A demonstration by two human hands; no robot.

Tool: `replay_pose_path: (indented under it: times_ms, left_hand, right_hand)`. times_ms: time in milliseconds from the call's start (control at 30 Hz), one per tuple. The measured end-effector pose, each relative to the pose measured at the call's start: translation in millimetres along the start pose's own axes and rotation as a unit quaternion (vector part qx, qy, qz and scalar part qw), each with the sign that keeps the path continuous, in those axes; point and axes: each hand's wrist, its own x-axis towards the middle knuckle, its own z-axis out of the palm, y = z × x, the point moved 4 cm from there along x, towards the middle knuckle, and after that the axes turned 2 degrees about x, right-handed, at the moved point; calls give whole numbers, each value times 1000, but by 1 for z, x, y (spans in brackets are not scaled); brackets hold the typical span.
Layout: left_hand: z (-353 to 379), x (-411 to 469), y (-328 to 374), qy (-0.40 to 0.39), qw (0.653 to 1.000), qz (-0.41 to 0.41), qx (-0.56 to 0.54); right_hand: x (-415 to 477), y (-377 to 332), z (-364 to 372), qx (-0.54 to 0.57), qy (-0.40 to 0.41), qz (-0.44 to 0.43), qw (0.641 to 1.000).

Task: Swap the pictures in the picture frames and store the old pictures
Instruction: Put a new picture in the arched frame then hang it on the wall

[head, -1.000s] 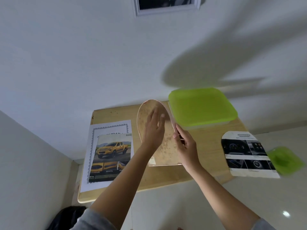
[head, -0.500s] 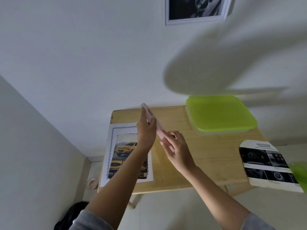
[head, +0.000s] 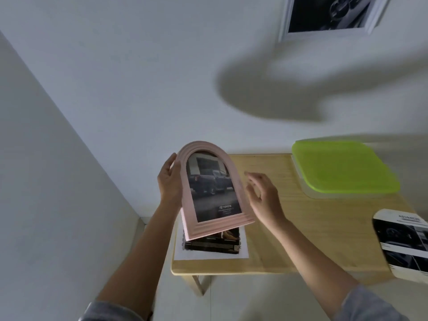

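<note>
A pink arched picture frame (head: 234, 177) faces me, lifted above the left part of the wooden table (head: 301, 230). It shows a dark pickup truck picture (head: 212, 184). My left hand (head: 170, 179) grips the frame's left edge. My right hand (head: 262, 195) hovers just off the frame's right side, fingers relaxed, holding nothing. Under the frame lie printed pictures (head: 215, 246) on a white sheet. An arch-cut dashboard picture (head: 403, 244) lies at the table's right end.
A clear container with a green lid (head: 342, 167) stands at the table's back right. A white rectangular frame (head: 328, 15) with a dark picture hangs on the wall above. A wall corner runs down on the left.
The frame was turned over from its brown back through edge-on to its front. My right hand let go and moved off to the right. The view shifted left.
</note>
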Motion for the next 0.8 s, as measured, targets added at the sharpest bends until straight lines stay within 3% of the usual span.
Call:
replay_pose_path:
  times_ms: [167, 333, 600, 800]
  left_hand:
    - [-5, 23, 36, -82, 996, 26, -33]
    - [17, 48, 96, -125, 985, 83, -81]
    - [83, 86, 250, -149, 953, 248, -90]
    - [110, 101, 340, -151, 922, 347, -81]
  right_hand:
    - [33, -2, 9, 49, -19, 131, 990]
    - [87, -25, -5, 200, 32, 153, 967]
    - [228, -101, -84, 293, 137, 22, 946]
    - [320, -166, -134, 372, 225, -68, 898]
